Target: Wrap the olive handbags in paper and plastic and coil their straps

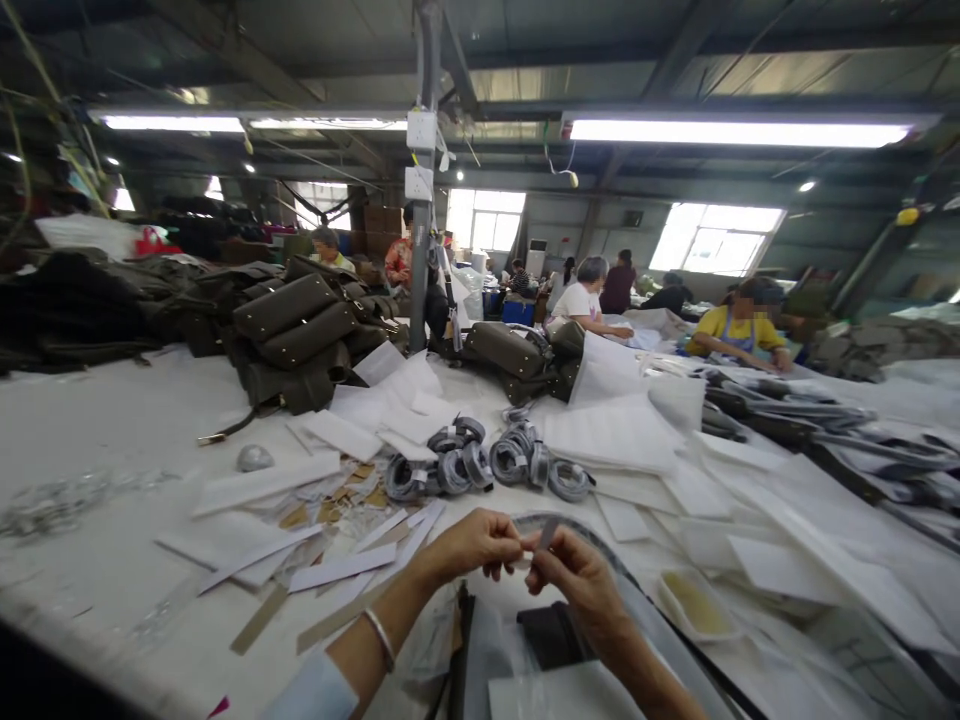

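Observation:
Both hands meet in front of me above the table. My left hand (484,545), with a bangle on its wrist, is closed in a pinch, its fingertips at a small pale piece (523,562) too small to name. A short grey strip (549,532) stands up between the thumb and fingers of my right hand (577,572). Below them lies a dark bag part (551,635) on pale wrapping. A long strap covered in grey wrapping (645,610) curves around on the right.
Coiled wrapped straps (454,465) sit beyond my hands. White foam sheets (615,430) and card strips (341,568) cover much of the table. Dark bags (292,320) are piled behind, near a metal post (425,200). A shallow dish (697,605) is at right. Several people work farther back.

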Motion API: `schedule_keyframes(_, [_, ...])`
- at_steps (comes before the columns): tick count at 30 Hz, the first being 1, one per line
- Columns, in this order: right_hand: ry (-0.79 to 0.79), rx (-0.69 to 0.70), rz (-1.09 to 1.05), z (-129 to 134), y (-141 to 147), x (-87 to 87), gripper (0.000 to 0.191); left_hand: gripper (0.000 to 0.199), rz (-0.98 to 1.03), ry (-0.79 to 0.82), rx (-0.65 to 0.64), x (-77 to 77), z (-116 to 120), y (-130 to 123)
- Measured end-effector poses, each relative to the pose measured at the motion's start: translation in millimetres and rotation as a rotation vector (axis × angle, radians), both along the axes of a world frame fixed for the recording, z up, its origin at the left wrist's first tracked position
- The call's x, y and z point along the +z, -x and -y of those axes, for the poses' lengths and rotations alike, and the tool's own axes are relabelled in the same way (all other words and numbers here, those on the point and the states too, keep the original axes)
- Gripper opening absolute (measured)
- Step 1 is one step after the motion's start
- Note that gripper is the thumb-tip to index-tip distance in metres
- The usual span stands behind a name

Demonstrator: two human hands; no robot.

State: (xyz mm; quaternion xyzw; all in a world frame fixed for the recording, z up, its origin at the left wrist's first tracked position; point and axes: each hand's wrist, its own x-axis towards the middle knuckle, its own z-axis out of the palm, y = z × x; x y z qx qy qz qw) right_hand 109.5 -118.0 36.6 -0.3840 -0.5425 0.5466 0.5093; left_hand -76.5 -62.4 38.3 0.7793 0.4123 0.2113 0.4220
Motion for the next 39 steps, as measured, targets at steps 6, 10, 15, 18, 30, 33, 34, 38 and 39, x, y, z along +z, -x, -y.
schedule_keyframes(6, [0.164,-0.194,-0.106,2,-8,-24.6,0.049,0.027,-0.232,-0.425,0.258,3.4,-75,-18])
schedule_keyframes(10, [0.177,-0.161,-0.126,-1,-3,-28.4,0.050,0.035,-0.368,-0.624,0.165,2.6,-114,-39])
schedule_keyframes(15, [0.186,-0.123,-0.075,-3,-1,-42.5,0.052,0.024,-0.478,-0.768,0.053,-1.1,-139,-62])
schedule_keyframes(18, [0.196,-0.106,-0.043,-5,0,-51.7,0.053,0.022,-0.513,-0.803,0.046,4.4,-141,-68])
schedule_keyframes(30, [0.127,-0.127,-0.079,6,-8,-20.9,0.042,0.033,-0.715,-0.399,0.193,33.9,-72,-28])
schedule_keyframes(33, [0.108,-0.095,-0.081,8,-10,-20.1,0.040,0.025,-0.729,-0.334,0.171,16.9,-34,-25])
schedule_keyframes(34, [0.103,-0.098,-0.090,9,-10,-20.2,0.040,0.024,-0.728,-0.335,0.184,11.2,-24,-26])
schedule_keyframes(38, [0.102,-0.147,-0.129,10,-11,-18.8,0.042,0.023,-0.675,-0.434,0.255,-3.3,-5,-30])
schedule_keyframes(39, [0.108,-0.159,-0.132,10,-11,-17.7,0.044,0.023,-0.655,-0.461,0.264,-5.1,-5,-30])
